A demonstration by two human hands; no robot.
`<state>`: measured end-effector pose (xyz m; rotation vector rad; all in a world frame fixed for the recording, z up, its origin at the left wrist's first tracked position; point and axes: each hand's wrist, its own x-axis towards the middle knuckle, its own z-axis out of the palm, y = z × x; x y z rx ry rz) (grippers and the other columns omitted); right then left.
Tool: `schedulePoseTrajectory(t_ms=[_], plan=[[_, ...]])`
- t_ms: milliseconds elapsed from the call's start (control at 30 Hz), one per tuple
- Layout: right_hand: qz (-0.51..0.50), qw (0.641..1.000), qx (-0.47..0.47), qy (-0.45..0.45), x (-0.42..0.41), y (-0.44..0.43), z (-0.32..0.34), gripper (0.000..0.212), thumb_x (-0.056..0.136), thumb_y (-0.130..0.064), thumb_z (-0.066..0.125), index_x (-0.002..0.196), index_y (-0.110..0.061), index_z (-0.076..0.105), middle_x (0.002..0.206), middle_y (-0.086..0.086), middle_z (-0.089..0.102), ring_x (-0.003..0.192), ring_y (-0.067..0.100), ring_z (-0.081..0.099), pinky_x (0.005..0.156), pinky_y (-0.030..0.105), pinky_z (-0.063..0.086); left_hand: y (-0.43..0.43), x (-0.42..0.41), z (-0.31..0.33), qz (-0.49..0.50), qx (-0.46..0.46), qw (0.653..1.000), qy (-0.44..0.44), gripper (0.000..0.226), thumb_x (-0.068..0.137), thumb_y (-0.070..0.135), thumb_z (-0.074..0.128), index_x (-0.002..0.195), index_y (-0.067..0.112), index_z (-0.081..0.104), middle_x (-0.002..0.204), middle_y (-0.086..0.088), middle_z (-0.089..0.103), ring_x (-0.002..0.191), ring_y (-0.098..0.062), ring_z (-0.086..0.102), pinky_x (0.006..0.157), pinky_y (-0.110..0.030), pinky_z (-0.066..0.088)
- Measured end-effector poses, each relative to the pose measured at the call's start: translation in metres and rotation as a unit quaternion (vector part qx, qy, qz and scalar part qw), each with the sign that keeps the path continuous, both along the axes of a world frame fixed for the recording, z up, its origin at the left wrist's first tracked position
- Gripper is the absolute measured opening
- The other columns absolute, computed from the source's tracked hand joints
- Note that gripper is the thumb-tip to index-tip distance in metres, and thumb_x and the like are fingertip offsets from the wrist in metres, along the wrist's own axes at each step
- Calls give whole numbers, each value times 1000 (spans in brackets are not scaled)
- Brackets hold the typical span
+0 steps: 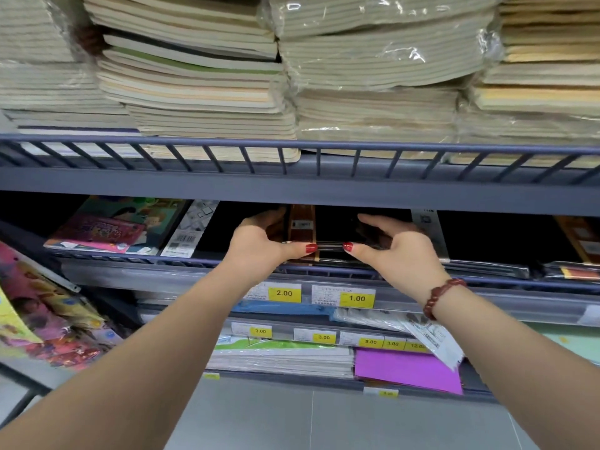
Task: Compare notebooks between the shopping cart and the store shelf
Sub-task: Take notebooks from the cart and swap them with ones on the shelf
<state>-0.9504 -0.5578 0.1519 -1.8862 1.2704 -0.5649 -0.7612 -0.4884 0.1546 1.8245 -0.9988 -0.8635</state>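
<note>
Head camera looks at a dark notebook in shiny wrap, in the middle of the frame, on the store shelf. The left hand and the right hand pinch its two sides, thumbs on the near edge, likely so it slides flat under the low shelf above. Fingertips go into the dark, so I cannot see them. No shopping cart shows. Yellow price tags sit just below.
</note>
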Motion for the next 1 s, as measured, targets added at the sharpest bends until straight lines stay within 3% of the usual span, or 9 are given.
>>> schedulePoseTrajectory(t_ms=[100,267,400,533,600,633,700,833,1000], plan=[[-1,1000,-23,11,2,-4,-14,58,80,-34,70,134,-28,50,134,0,55,124,16,50,97,16,33,-4,-1,-9,-4,0,1000,-21,78,67,16,85,137,14,50,132,-3,58,122,-19,54,101,-25,41],[4,996,-68,57,1,-1,-21,59,85,-33,66,139,-29,44,129,3,60,105,26,62,83,17,42,-5,-2,-17,-17,-1,996,-85,74,69,15,84,135,13,51,118,6,59,110,-11,55,93,-19,39],[13,996,-69,59,1,-2,-23,59,84,-34,67,138,-27,46,143,-2,46,121,18,53,99,18,38,-5,-1,-20,-27,2,993,-115,77,69,17,84,138,14,48,127,2,60,114,-12,54,94,-18,38],[28,995,-60,70,0,-4,-20,59,85,-34,66,139,-26,44,145,-1,44,130,18,45,107,24,35,-2,-3,-20,-33,9,990,-133,71,73,16,82,136,15,50,118,5,60,109,-12,56,93,-22,42],[52,992,-62,100,0,-2,-14,61,86,-35,63,141,-25,40,141,3,48,116,19,55,100,27,43,4,-3,-16,-26,24,991,-126,67,76,17,79,136,14,50,124,0,59,115,-19,57,95,-26,44],[69,987,-69,129,-1,0,-10,61,87,-37,61,142,-26,38,138,5,51,98,17,63,92,27,47,10,-3,-13,-21,38,990,-137,65,77,19,78,136,13,50,127,-2,58,117,-21,55,95,-25,42],[99,972,-102,188,-4,7,2,61,87,-42,58,142,-27,37,137,7,52,75,13,62,81,26,47,23,0,-4,-25,58,979,-192,63,81,25,74,137,10,49,133,-7,54,123,-22,51,96,-22,38],[166,940,-172,243,-3,37,35,62,89,-47,52,143,-22,35,142,6,45,125,26,45,102,33,37,71,10,28,-71,101,956,-267,63,88,29,66,143,13,40,147,-6,42,136,-21,38,108,-28,32],[263,900,-233,256,24,87,86,63,90,-53,45,143,-21,32,142,1,42,130,22,36,105,33,33,150,31,84,-79,155,913,-369,60,91,37,58,145,22,37,146,-2,43,134,-20,38,105,-32,38]])
